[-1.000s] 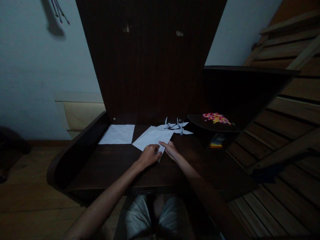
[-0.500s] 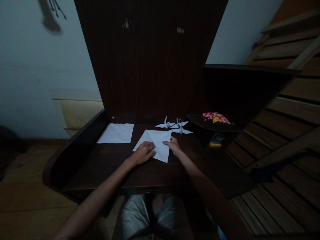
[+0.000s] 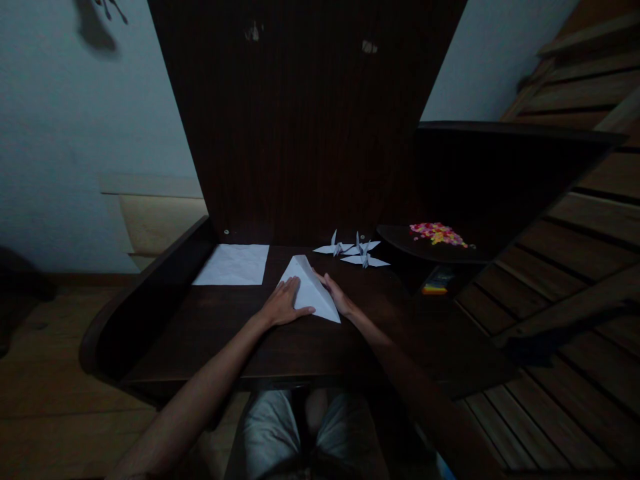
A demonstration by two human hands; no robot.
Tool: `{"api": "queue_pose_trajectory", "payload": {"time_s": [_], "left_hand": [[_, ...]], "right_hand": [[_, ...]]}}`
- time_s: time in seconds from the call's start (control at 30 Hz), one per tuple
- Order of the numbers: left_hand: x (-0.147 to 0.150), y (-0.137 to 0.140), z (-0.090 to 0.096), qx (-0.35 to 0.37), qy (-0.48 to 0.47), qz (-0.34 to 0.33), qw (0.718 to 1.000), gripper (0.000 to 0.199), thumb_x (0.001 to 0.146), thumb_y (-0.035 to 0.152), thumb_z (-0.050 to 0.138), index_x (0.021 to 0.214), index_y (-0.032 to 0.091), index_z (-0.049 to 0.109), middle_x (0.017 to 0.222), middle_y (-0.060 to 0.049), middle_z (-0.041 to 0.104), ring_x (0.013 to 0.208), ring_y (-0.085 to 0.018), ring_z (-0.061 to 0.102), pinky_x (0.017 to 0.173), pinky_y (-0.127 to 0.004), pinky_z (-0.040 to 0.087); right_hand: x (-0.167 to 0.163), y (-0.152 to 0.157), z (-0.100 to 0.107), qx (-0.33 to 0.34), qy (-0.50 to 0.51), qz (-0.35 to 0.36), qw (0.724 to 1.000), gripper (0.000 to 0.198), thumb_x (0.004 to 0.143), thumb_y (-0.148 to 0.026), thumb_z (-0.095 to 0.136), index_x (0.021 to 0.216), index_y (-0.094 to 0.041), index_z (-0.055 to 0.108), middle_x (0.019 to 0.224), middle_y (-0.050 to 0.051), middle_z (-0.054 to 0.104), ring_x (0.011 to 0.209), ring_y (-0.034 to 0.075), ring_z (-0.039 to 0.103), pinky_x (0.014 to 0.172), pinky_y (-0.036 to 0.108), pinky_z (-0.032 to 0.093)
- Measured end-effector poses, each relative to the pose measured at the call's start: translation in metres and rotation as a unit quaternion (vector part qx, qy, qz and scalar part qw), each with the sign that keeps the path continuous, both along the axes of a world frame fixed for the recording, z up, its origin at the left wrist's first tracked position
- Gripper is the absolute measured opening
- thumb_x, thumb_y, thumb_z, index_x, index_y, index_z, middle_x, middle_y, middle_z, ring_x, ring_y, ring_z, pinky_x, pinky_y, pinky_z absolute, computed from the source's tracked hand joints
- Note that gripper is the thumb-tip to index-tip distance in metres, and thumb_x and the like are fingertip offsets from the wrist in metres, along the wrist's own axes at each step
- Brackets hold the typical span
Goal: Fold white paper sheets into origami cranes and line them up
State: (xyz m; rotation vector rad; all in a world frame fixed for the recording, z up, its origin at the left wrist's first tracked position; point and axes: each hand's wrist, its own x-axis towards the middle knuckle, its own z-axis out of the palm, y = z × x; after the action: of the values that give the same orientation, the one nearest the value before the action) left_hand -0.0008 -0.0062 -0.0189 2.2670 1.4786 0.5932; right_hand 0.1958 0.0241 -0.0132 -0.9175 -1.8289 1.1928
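Note:
A white sheet of paper [image 3: 314,300] lies on the dark desk, its right side folded over toward the middle. Flat on its left part rests my left hand [image 3: 281,303], fingers stretched and thumb spread along the near edge. My right hand [image 3: 338,295] grips the folded right side, its fingertips partly hidden at the flap. Just beyond the paper stand several folded paper cranes [image 3: 365,259] with pointed wings. To the left, a second white sheet [image 3: 233,265] lies flat and creased.
A corner shelf [image 3: 400,239] at the right carries a heap of small pink, yellow and white pieces [image 3: 440,233]. Below it sits a small box with a yellow-orange edge [image 3: 434,290]. A raised side panel [image 3: 145,287] bounds the desk's left, and a dark board [image 3: 310,133] rises behind.
The paper's right side has been lifted and folded leftward, so the sheet looks narrower. My right hand has moved with that edge. The left hand has spread its thumb on the sheet.

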Motion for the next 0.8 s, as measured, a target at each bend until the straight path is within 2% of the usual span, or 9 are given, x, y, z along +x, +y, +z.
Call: {"api": "queue_pose_trajectory", "payload": {"time_s": [0.07,0.17,0.27,0.33,0.43,0.5,0.67,0.73,0.8], "left_hand": [[-0.004,-0.001,0.007,-0.024,-0.075,0.018,0.997,0.108,0.061,0.065,0.065,0.144,0.01,0.021,0.145,-0.021,0.034,0.132,-0.035,0.034,0.108,-0.046,0.028],[-0.012,0.001,0.013,-0.062,-0.203,0.011,0.977,0.101,0.062,0.057,0.07,0.142,0.015,0.027,0.139,-0.016,0.044,0.126,-0.032,0.045,0.104,-0.042,0.035],[-0.019,0.008,0.011,-0.088,-0.349,0.068,0.93,0.075,0.078,0.053,0.055,0.139,0.017,0.032,0.144,-0.015,0.038,0.132,-0.029,0.036,0.107,-0.041,0.03],[-0.023,0.015,0.007,-0.089,-0.417,0.118,0.897,0.063,0.084,0.047,0.049,0.138,0.019,0.033,0.145,-0.015,0.037,0.133,-0.026,0.036,0.108,-0.042,0.03],[-0.028,0.026,-0.001,-0.051,-0.414,0.207,0.885,0.065,0.074,0.03,0.067,0.131,0.018,0.039,0.139,-0.017,0.043,0.13,-0.027,0.04,0.107,-0.043,0.031],[-0.03,0.031,-0.004,-0.053,-0.425,0.224,0.876,0.067,0.066,0.018,0.073,0.126,0.018,0.043,0.136,-0.017,0.047,0.126,-0.026,0.045,0.105,-0.043,0.035],[-0.034,0.04,-0.003,-0.116,-0.49,0.221,0.835,0.075,0.055,0.004,0.077,0.121,0.018,0.043,0.135,-0.018,0.046,0.117,-0.026,0.053,0.093,-0.042,0.048],[-0.037,0.042,0.001,-0.159,-0.491,0.206,0.831,0.082,0.053,0.001,0.078,0.123,0.019,0.04,0.132,-0.018,0.048,0.109,-0.026,0.058,0.087,-0.042,0.052],[-0.04,0.045,0.005,-0.19,-0.467,0.187,0.843,0.088,0.052,0.001,0.078,0.127,0.02,0.036,0.126,-0.017,0.054,0.101,-0.025,0.062,0.082,-0.043,0.055]], "right_hand": [[-0.003,-0.004,0.0,0.031,-0.048,0.027,0.998,0.065,0.091,-0.062,0.015,0.133,-0.025,0.047,0.146,0.001,0.036,0.138,0.022,0.026,0.113,0.043,0.019],[-0.006,-0.009,-0.005,0.09,-0.154,0.055,0.982,0.067,0.091,-0.061,0.013,0.139,-0.022,0.037,0.15,0.003,0.026,0.141,0.021,0.017,0.115,0.043,0.012],[-0.009,-0.012,-0.012,0.176,-0.289,0.074,0.938,0.07,0.091,-0.061,0.017,0.143,-0.016,0.03,0.151,0.009,0.022,0.142,0.023,0.012,0.115,0.044,0.009],[-0.01,-0.013,-0.015,0.222,-0.36,0.08,0.902,0.07,0.091,-0.06,0.02,0.144,-0.015,0.027,0.152,0.011,0.019,0.142,0.023,0.01,0.115,0.045,0.007],[-0.011,-0.015,-0.015,0.247,-0.414,0.086,0.872,0.068,0.091,-0.059,0.02,0.145,-0.017,0.021,0.153,0.009,0.015,0.142,0.023,0.008,0.115,0.045,0.008],[-0.01,-0.016,-0.013,0.249,-0.427,0.09,0.865,0.065,0.093,-0.056,0.016,0.146,-0.018,0.02,0.153,0.007,0.014,0.142,0.022,0.007,0.115,0.045,0.008],[-0.009,-0.013,-0.013,0.26,-0.425,0.085,0.863,0.056,0.096,-0.045,0.016,0.145,-0.019,0.023,0.154,0.006,0.011,0.142,0.024,-0.001,0.115,0.046,0.01],[-0.009,-0.012,-0.015,0.26,-0.415,0.069,0.869,0.06,0.095,-0.048,0.023,0.146,-0.016,0.021,0.154,0.009,0.009,0.142,0.026,-0.002,0.115,0.046,0.01],[-0.009,-0.009,-0.018,0.249,-0.402,0.045,0.88,0.069,0.092,-0.053,0.029,0.146,-0.011,0.018,0.153,0.013,0.009,0.142,0.027,0.0,0.115,0.045,0.009]]}}
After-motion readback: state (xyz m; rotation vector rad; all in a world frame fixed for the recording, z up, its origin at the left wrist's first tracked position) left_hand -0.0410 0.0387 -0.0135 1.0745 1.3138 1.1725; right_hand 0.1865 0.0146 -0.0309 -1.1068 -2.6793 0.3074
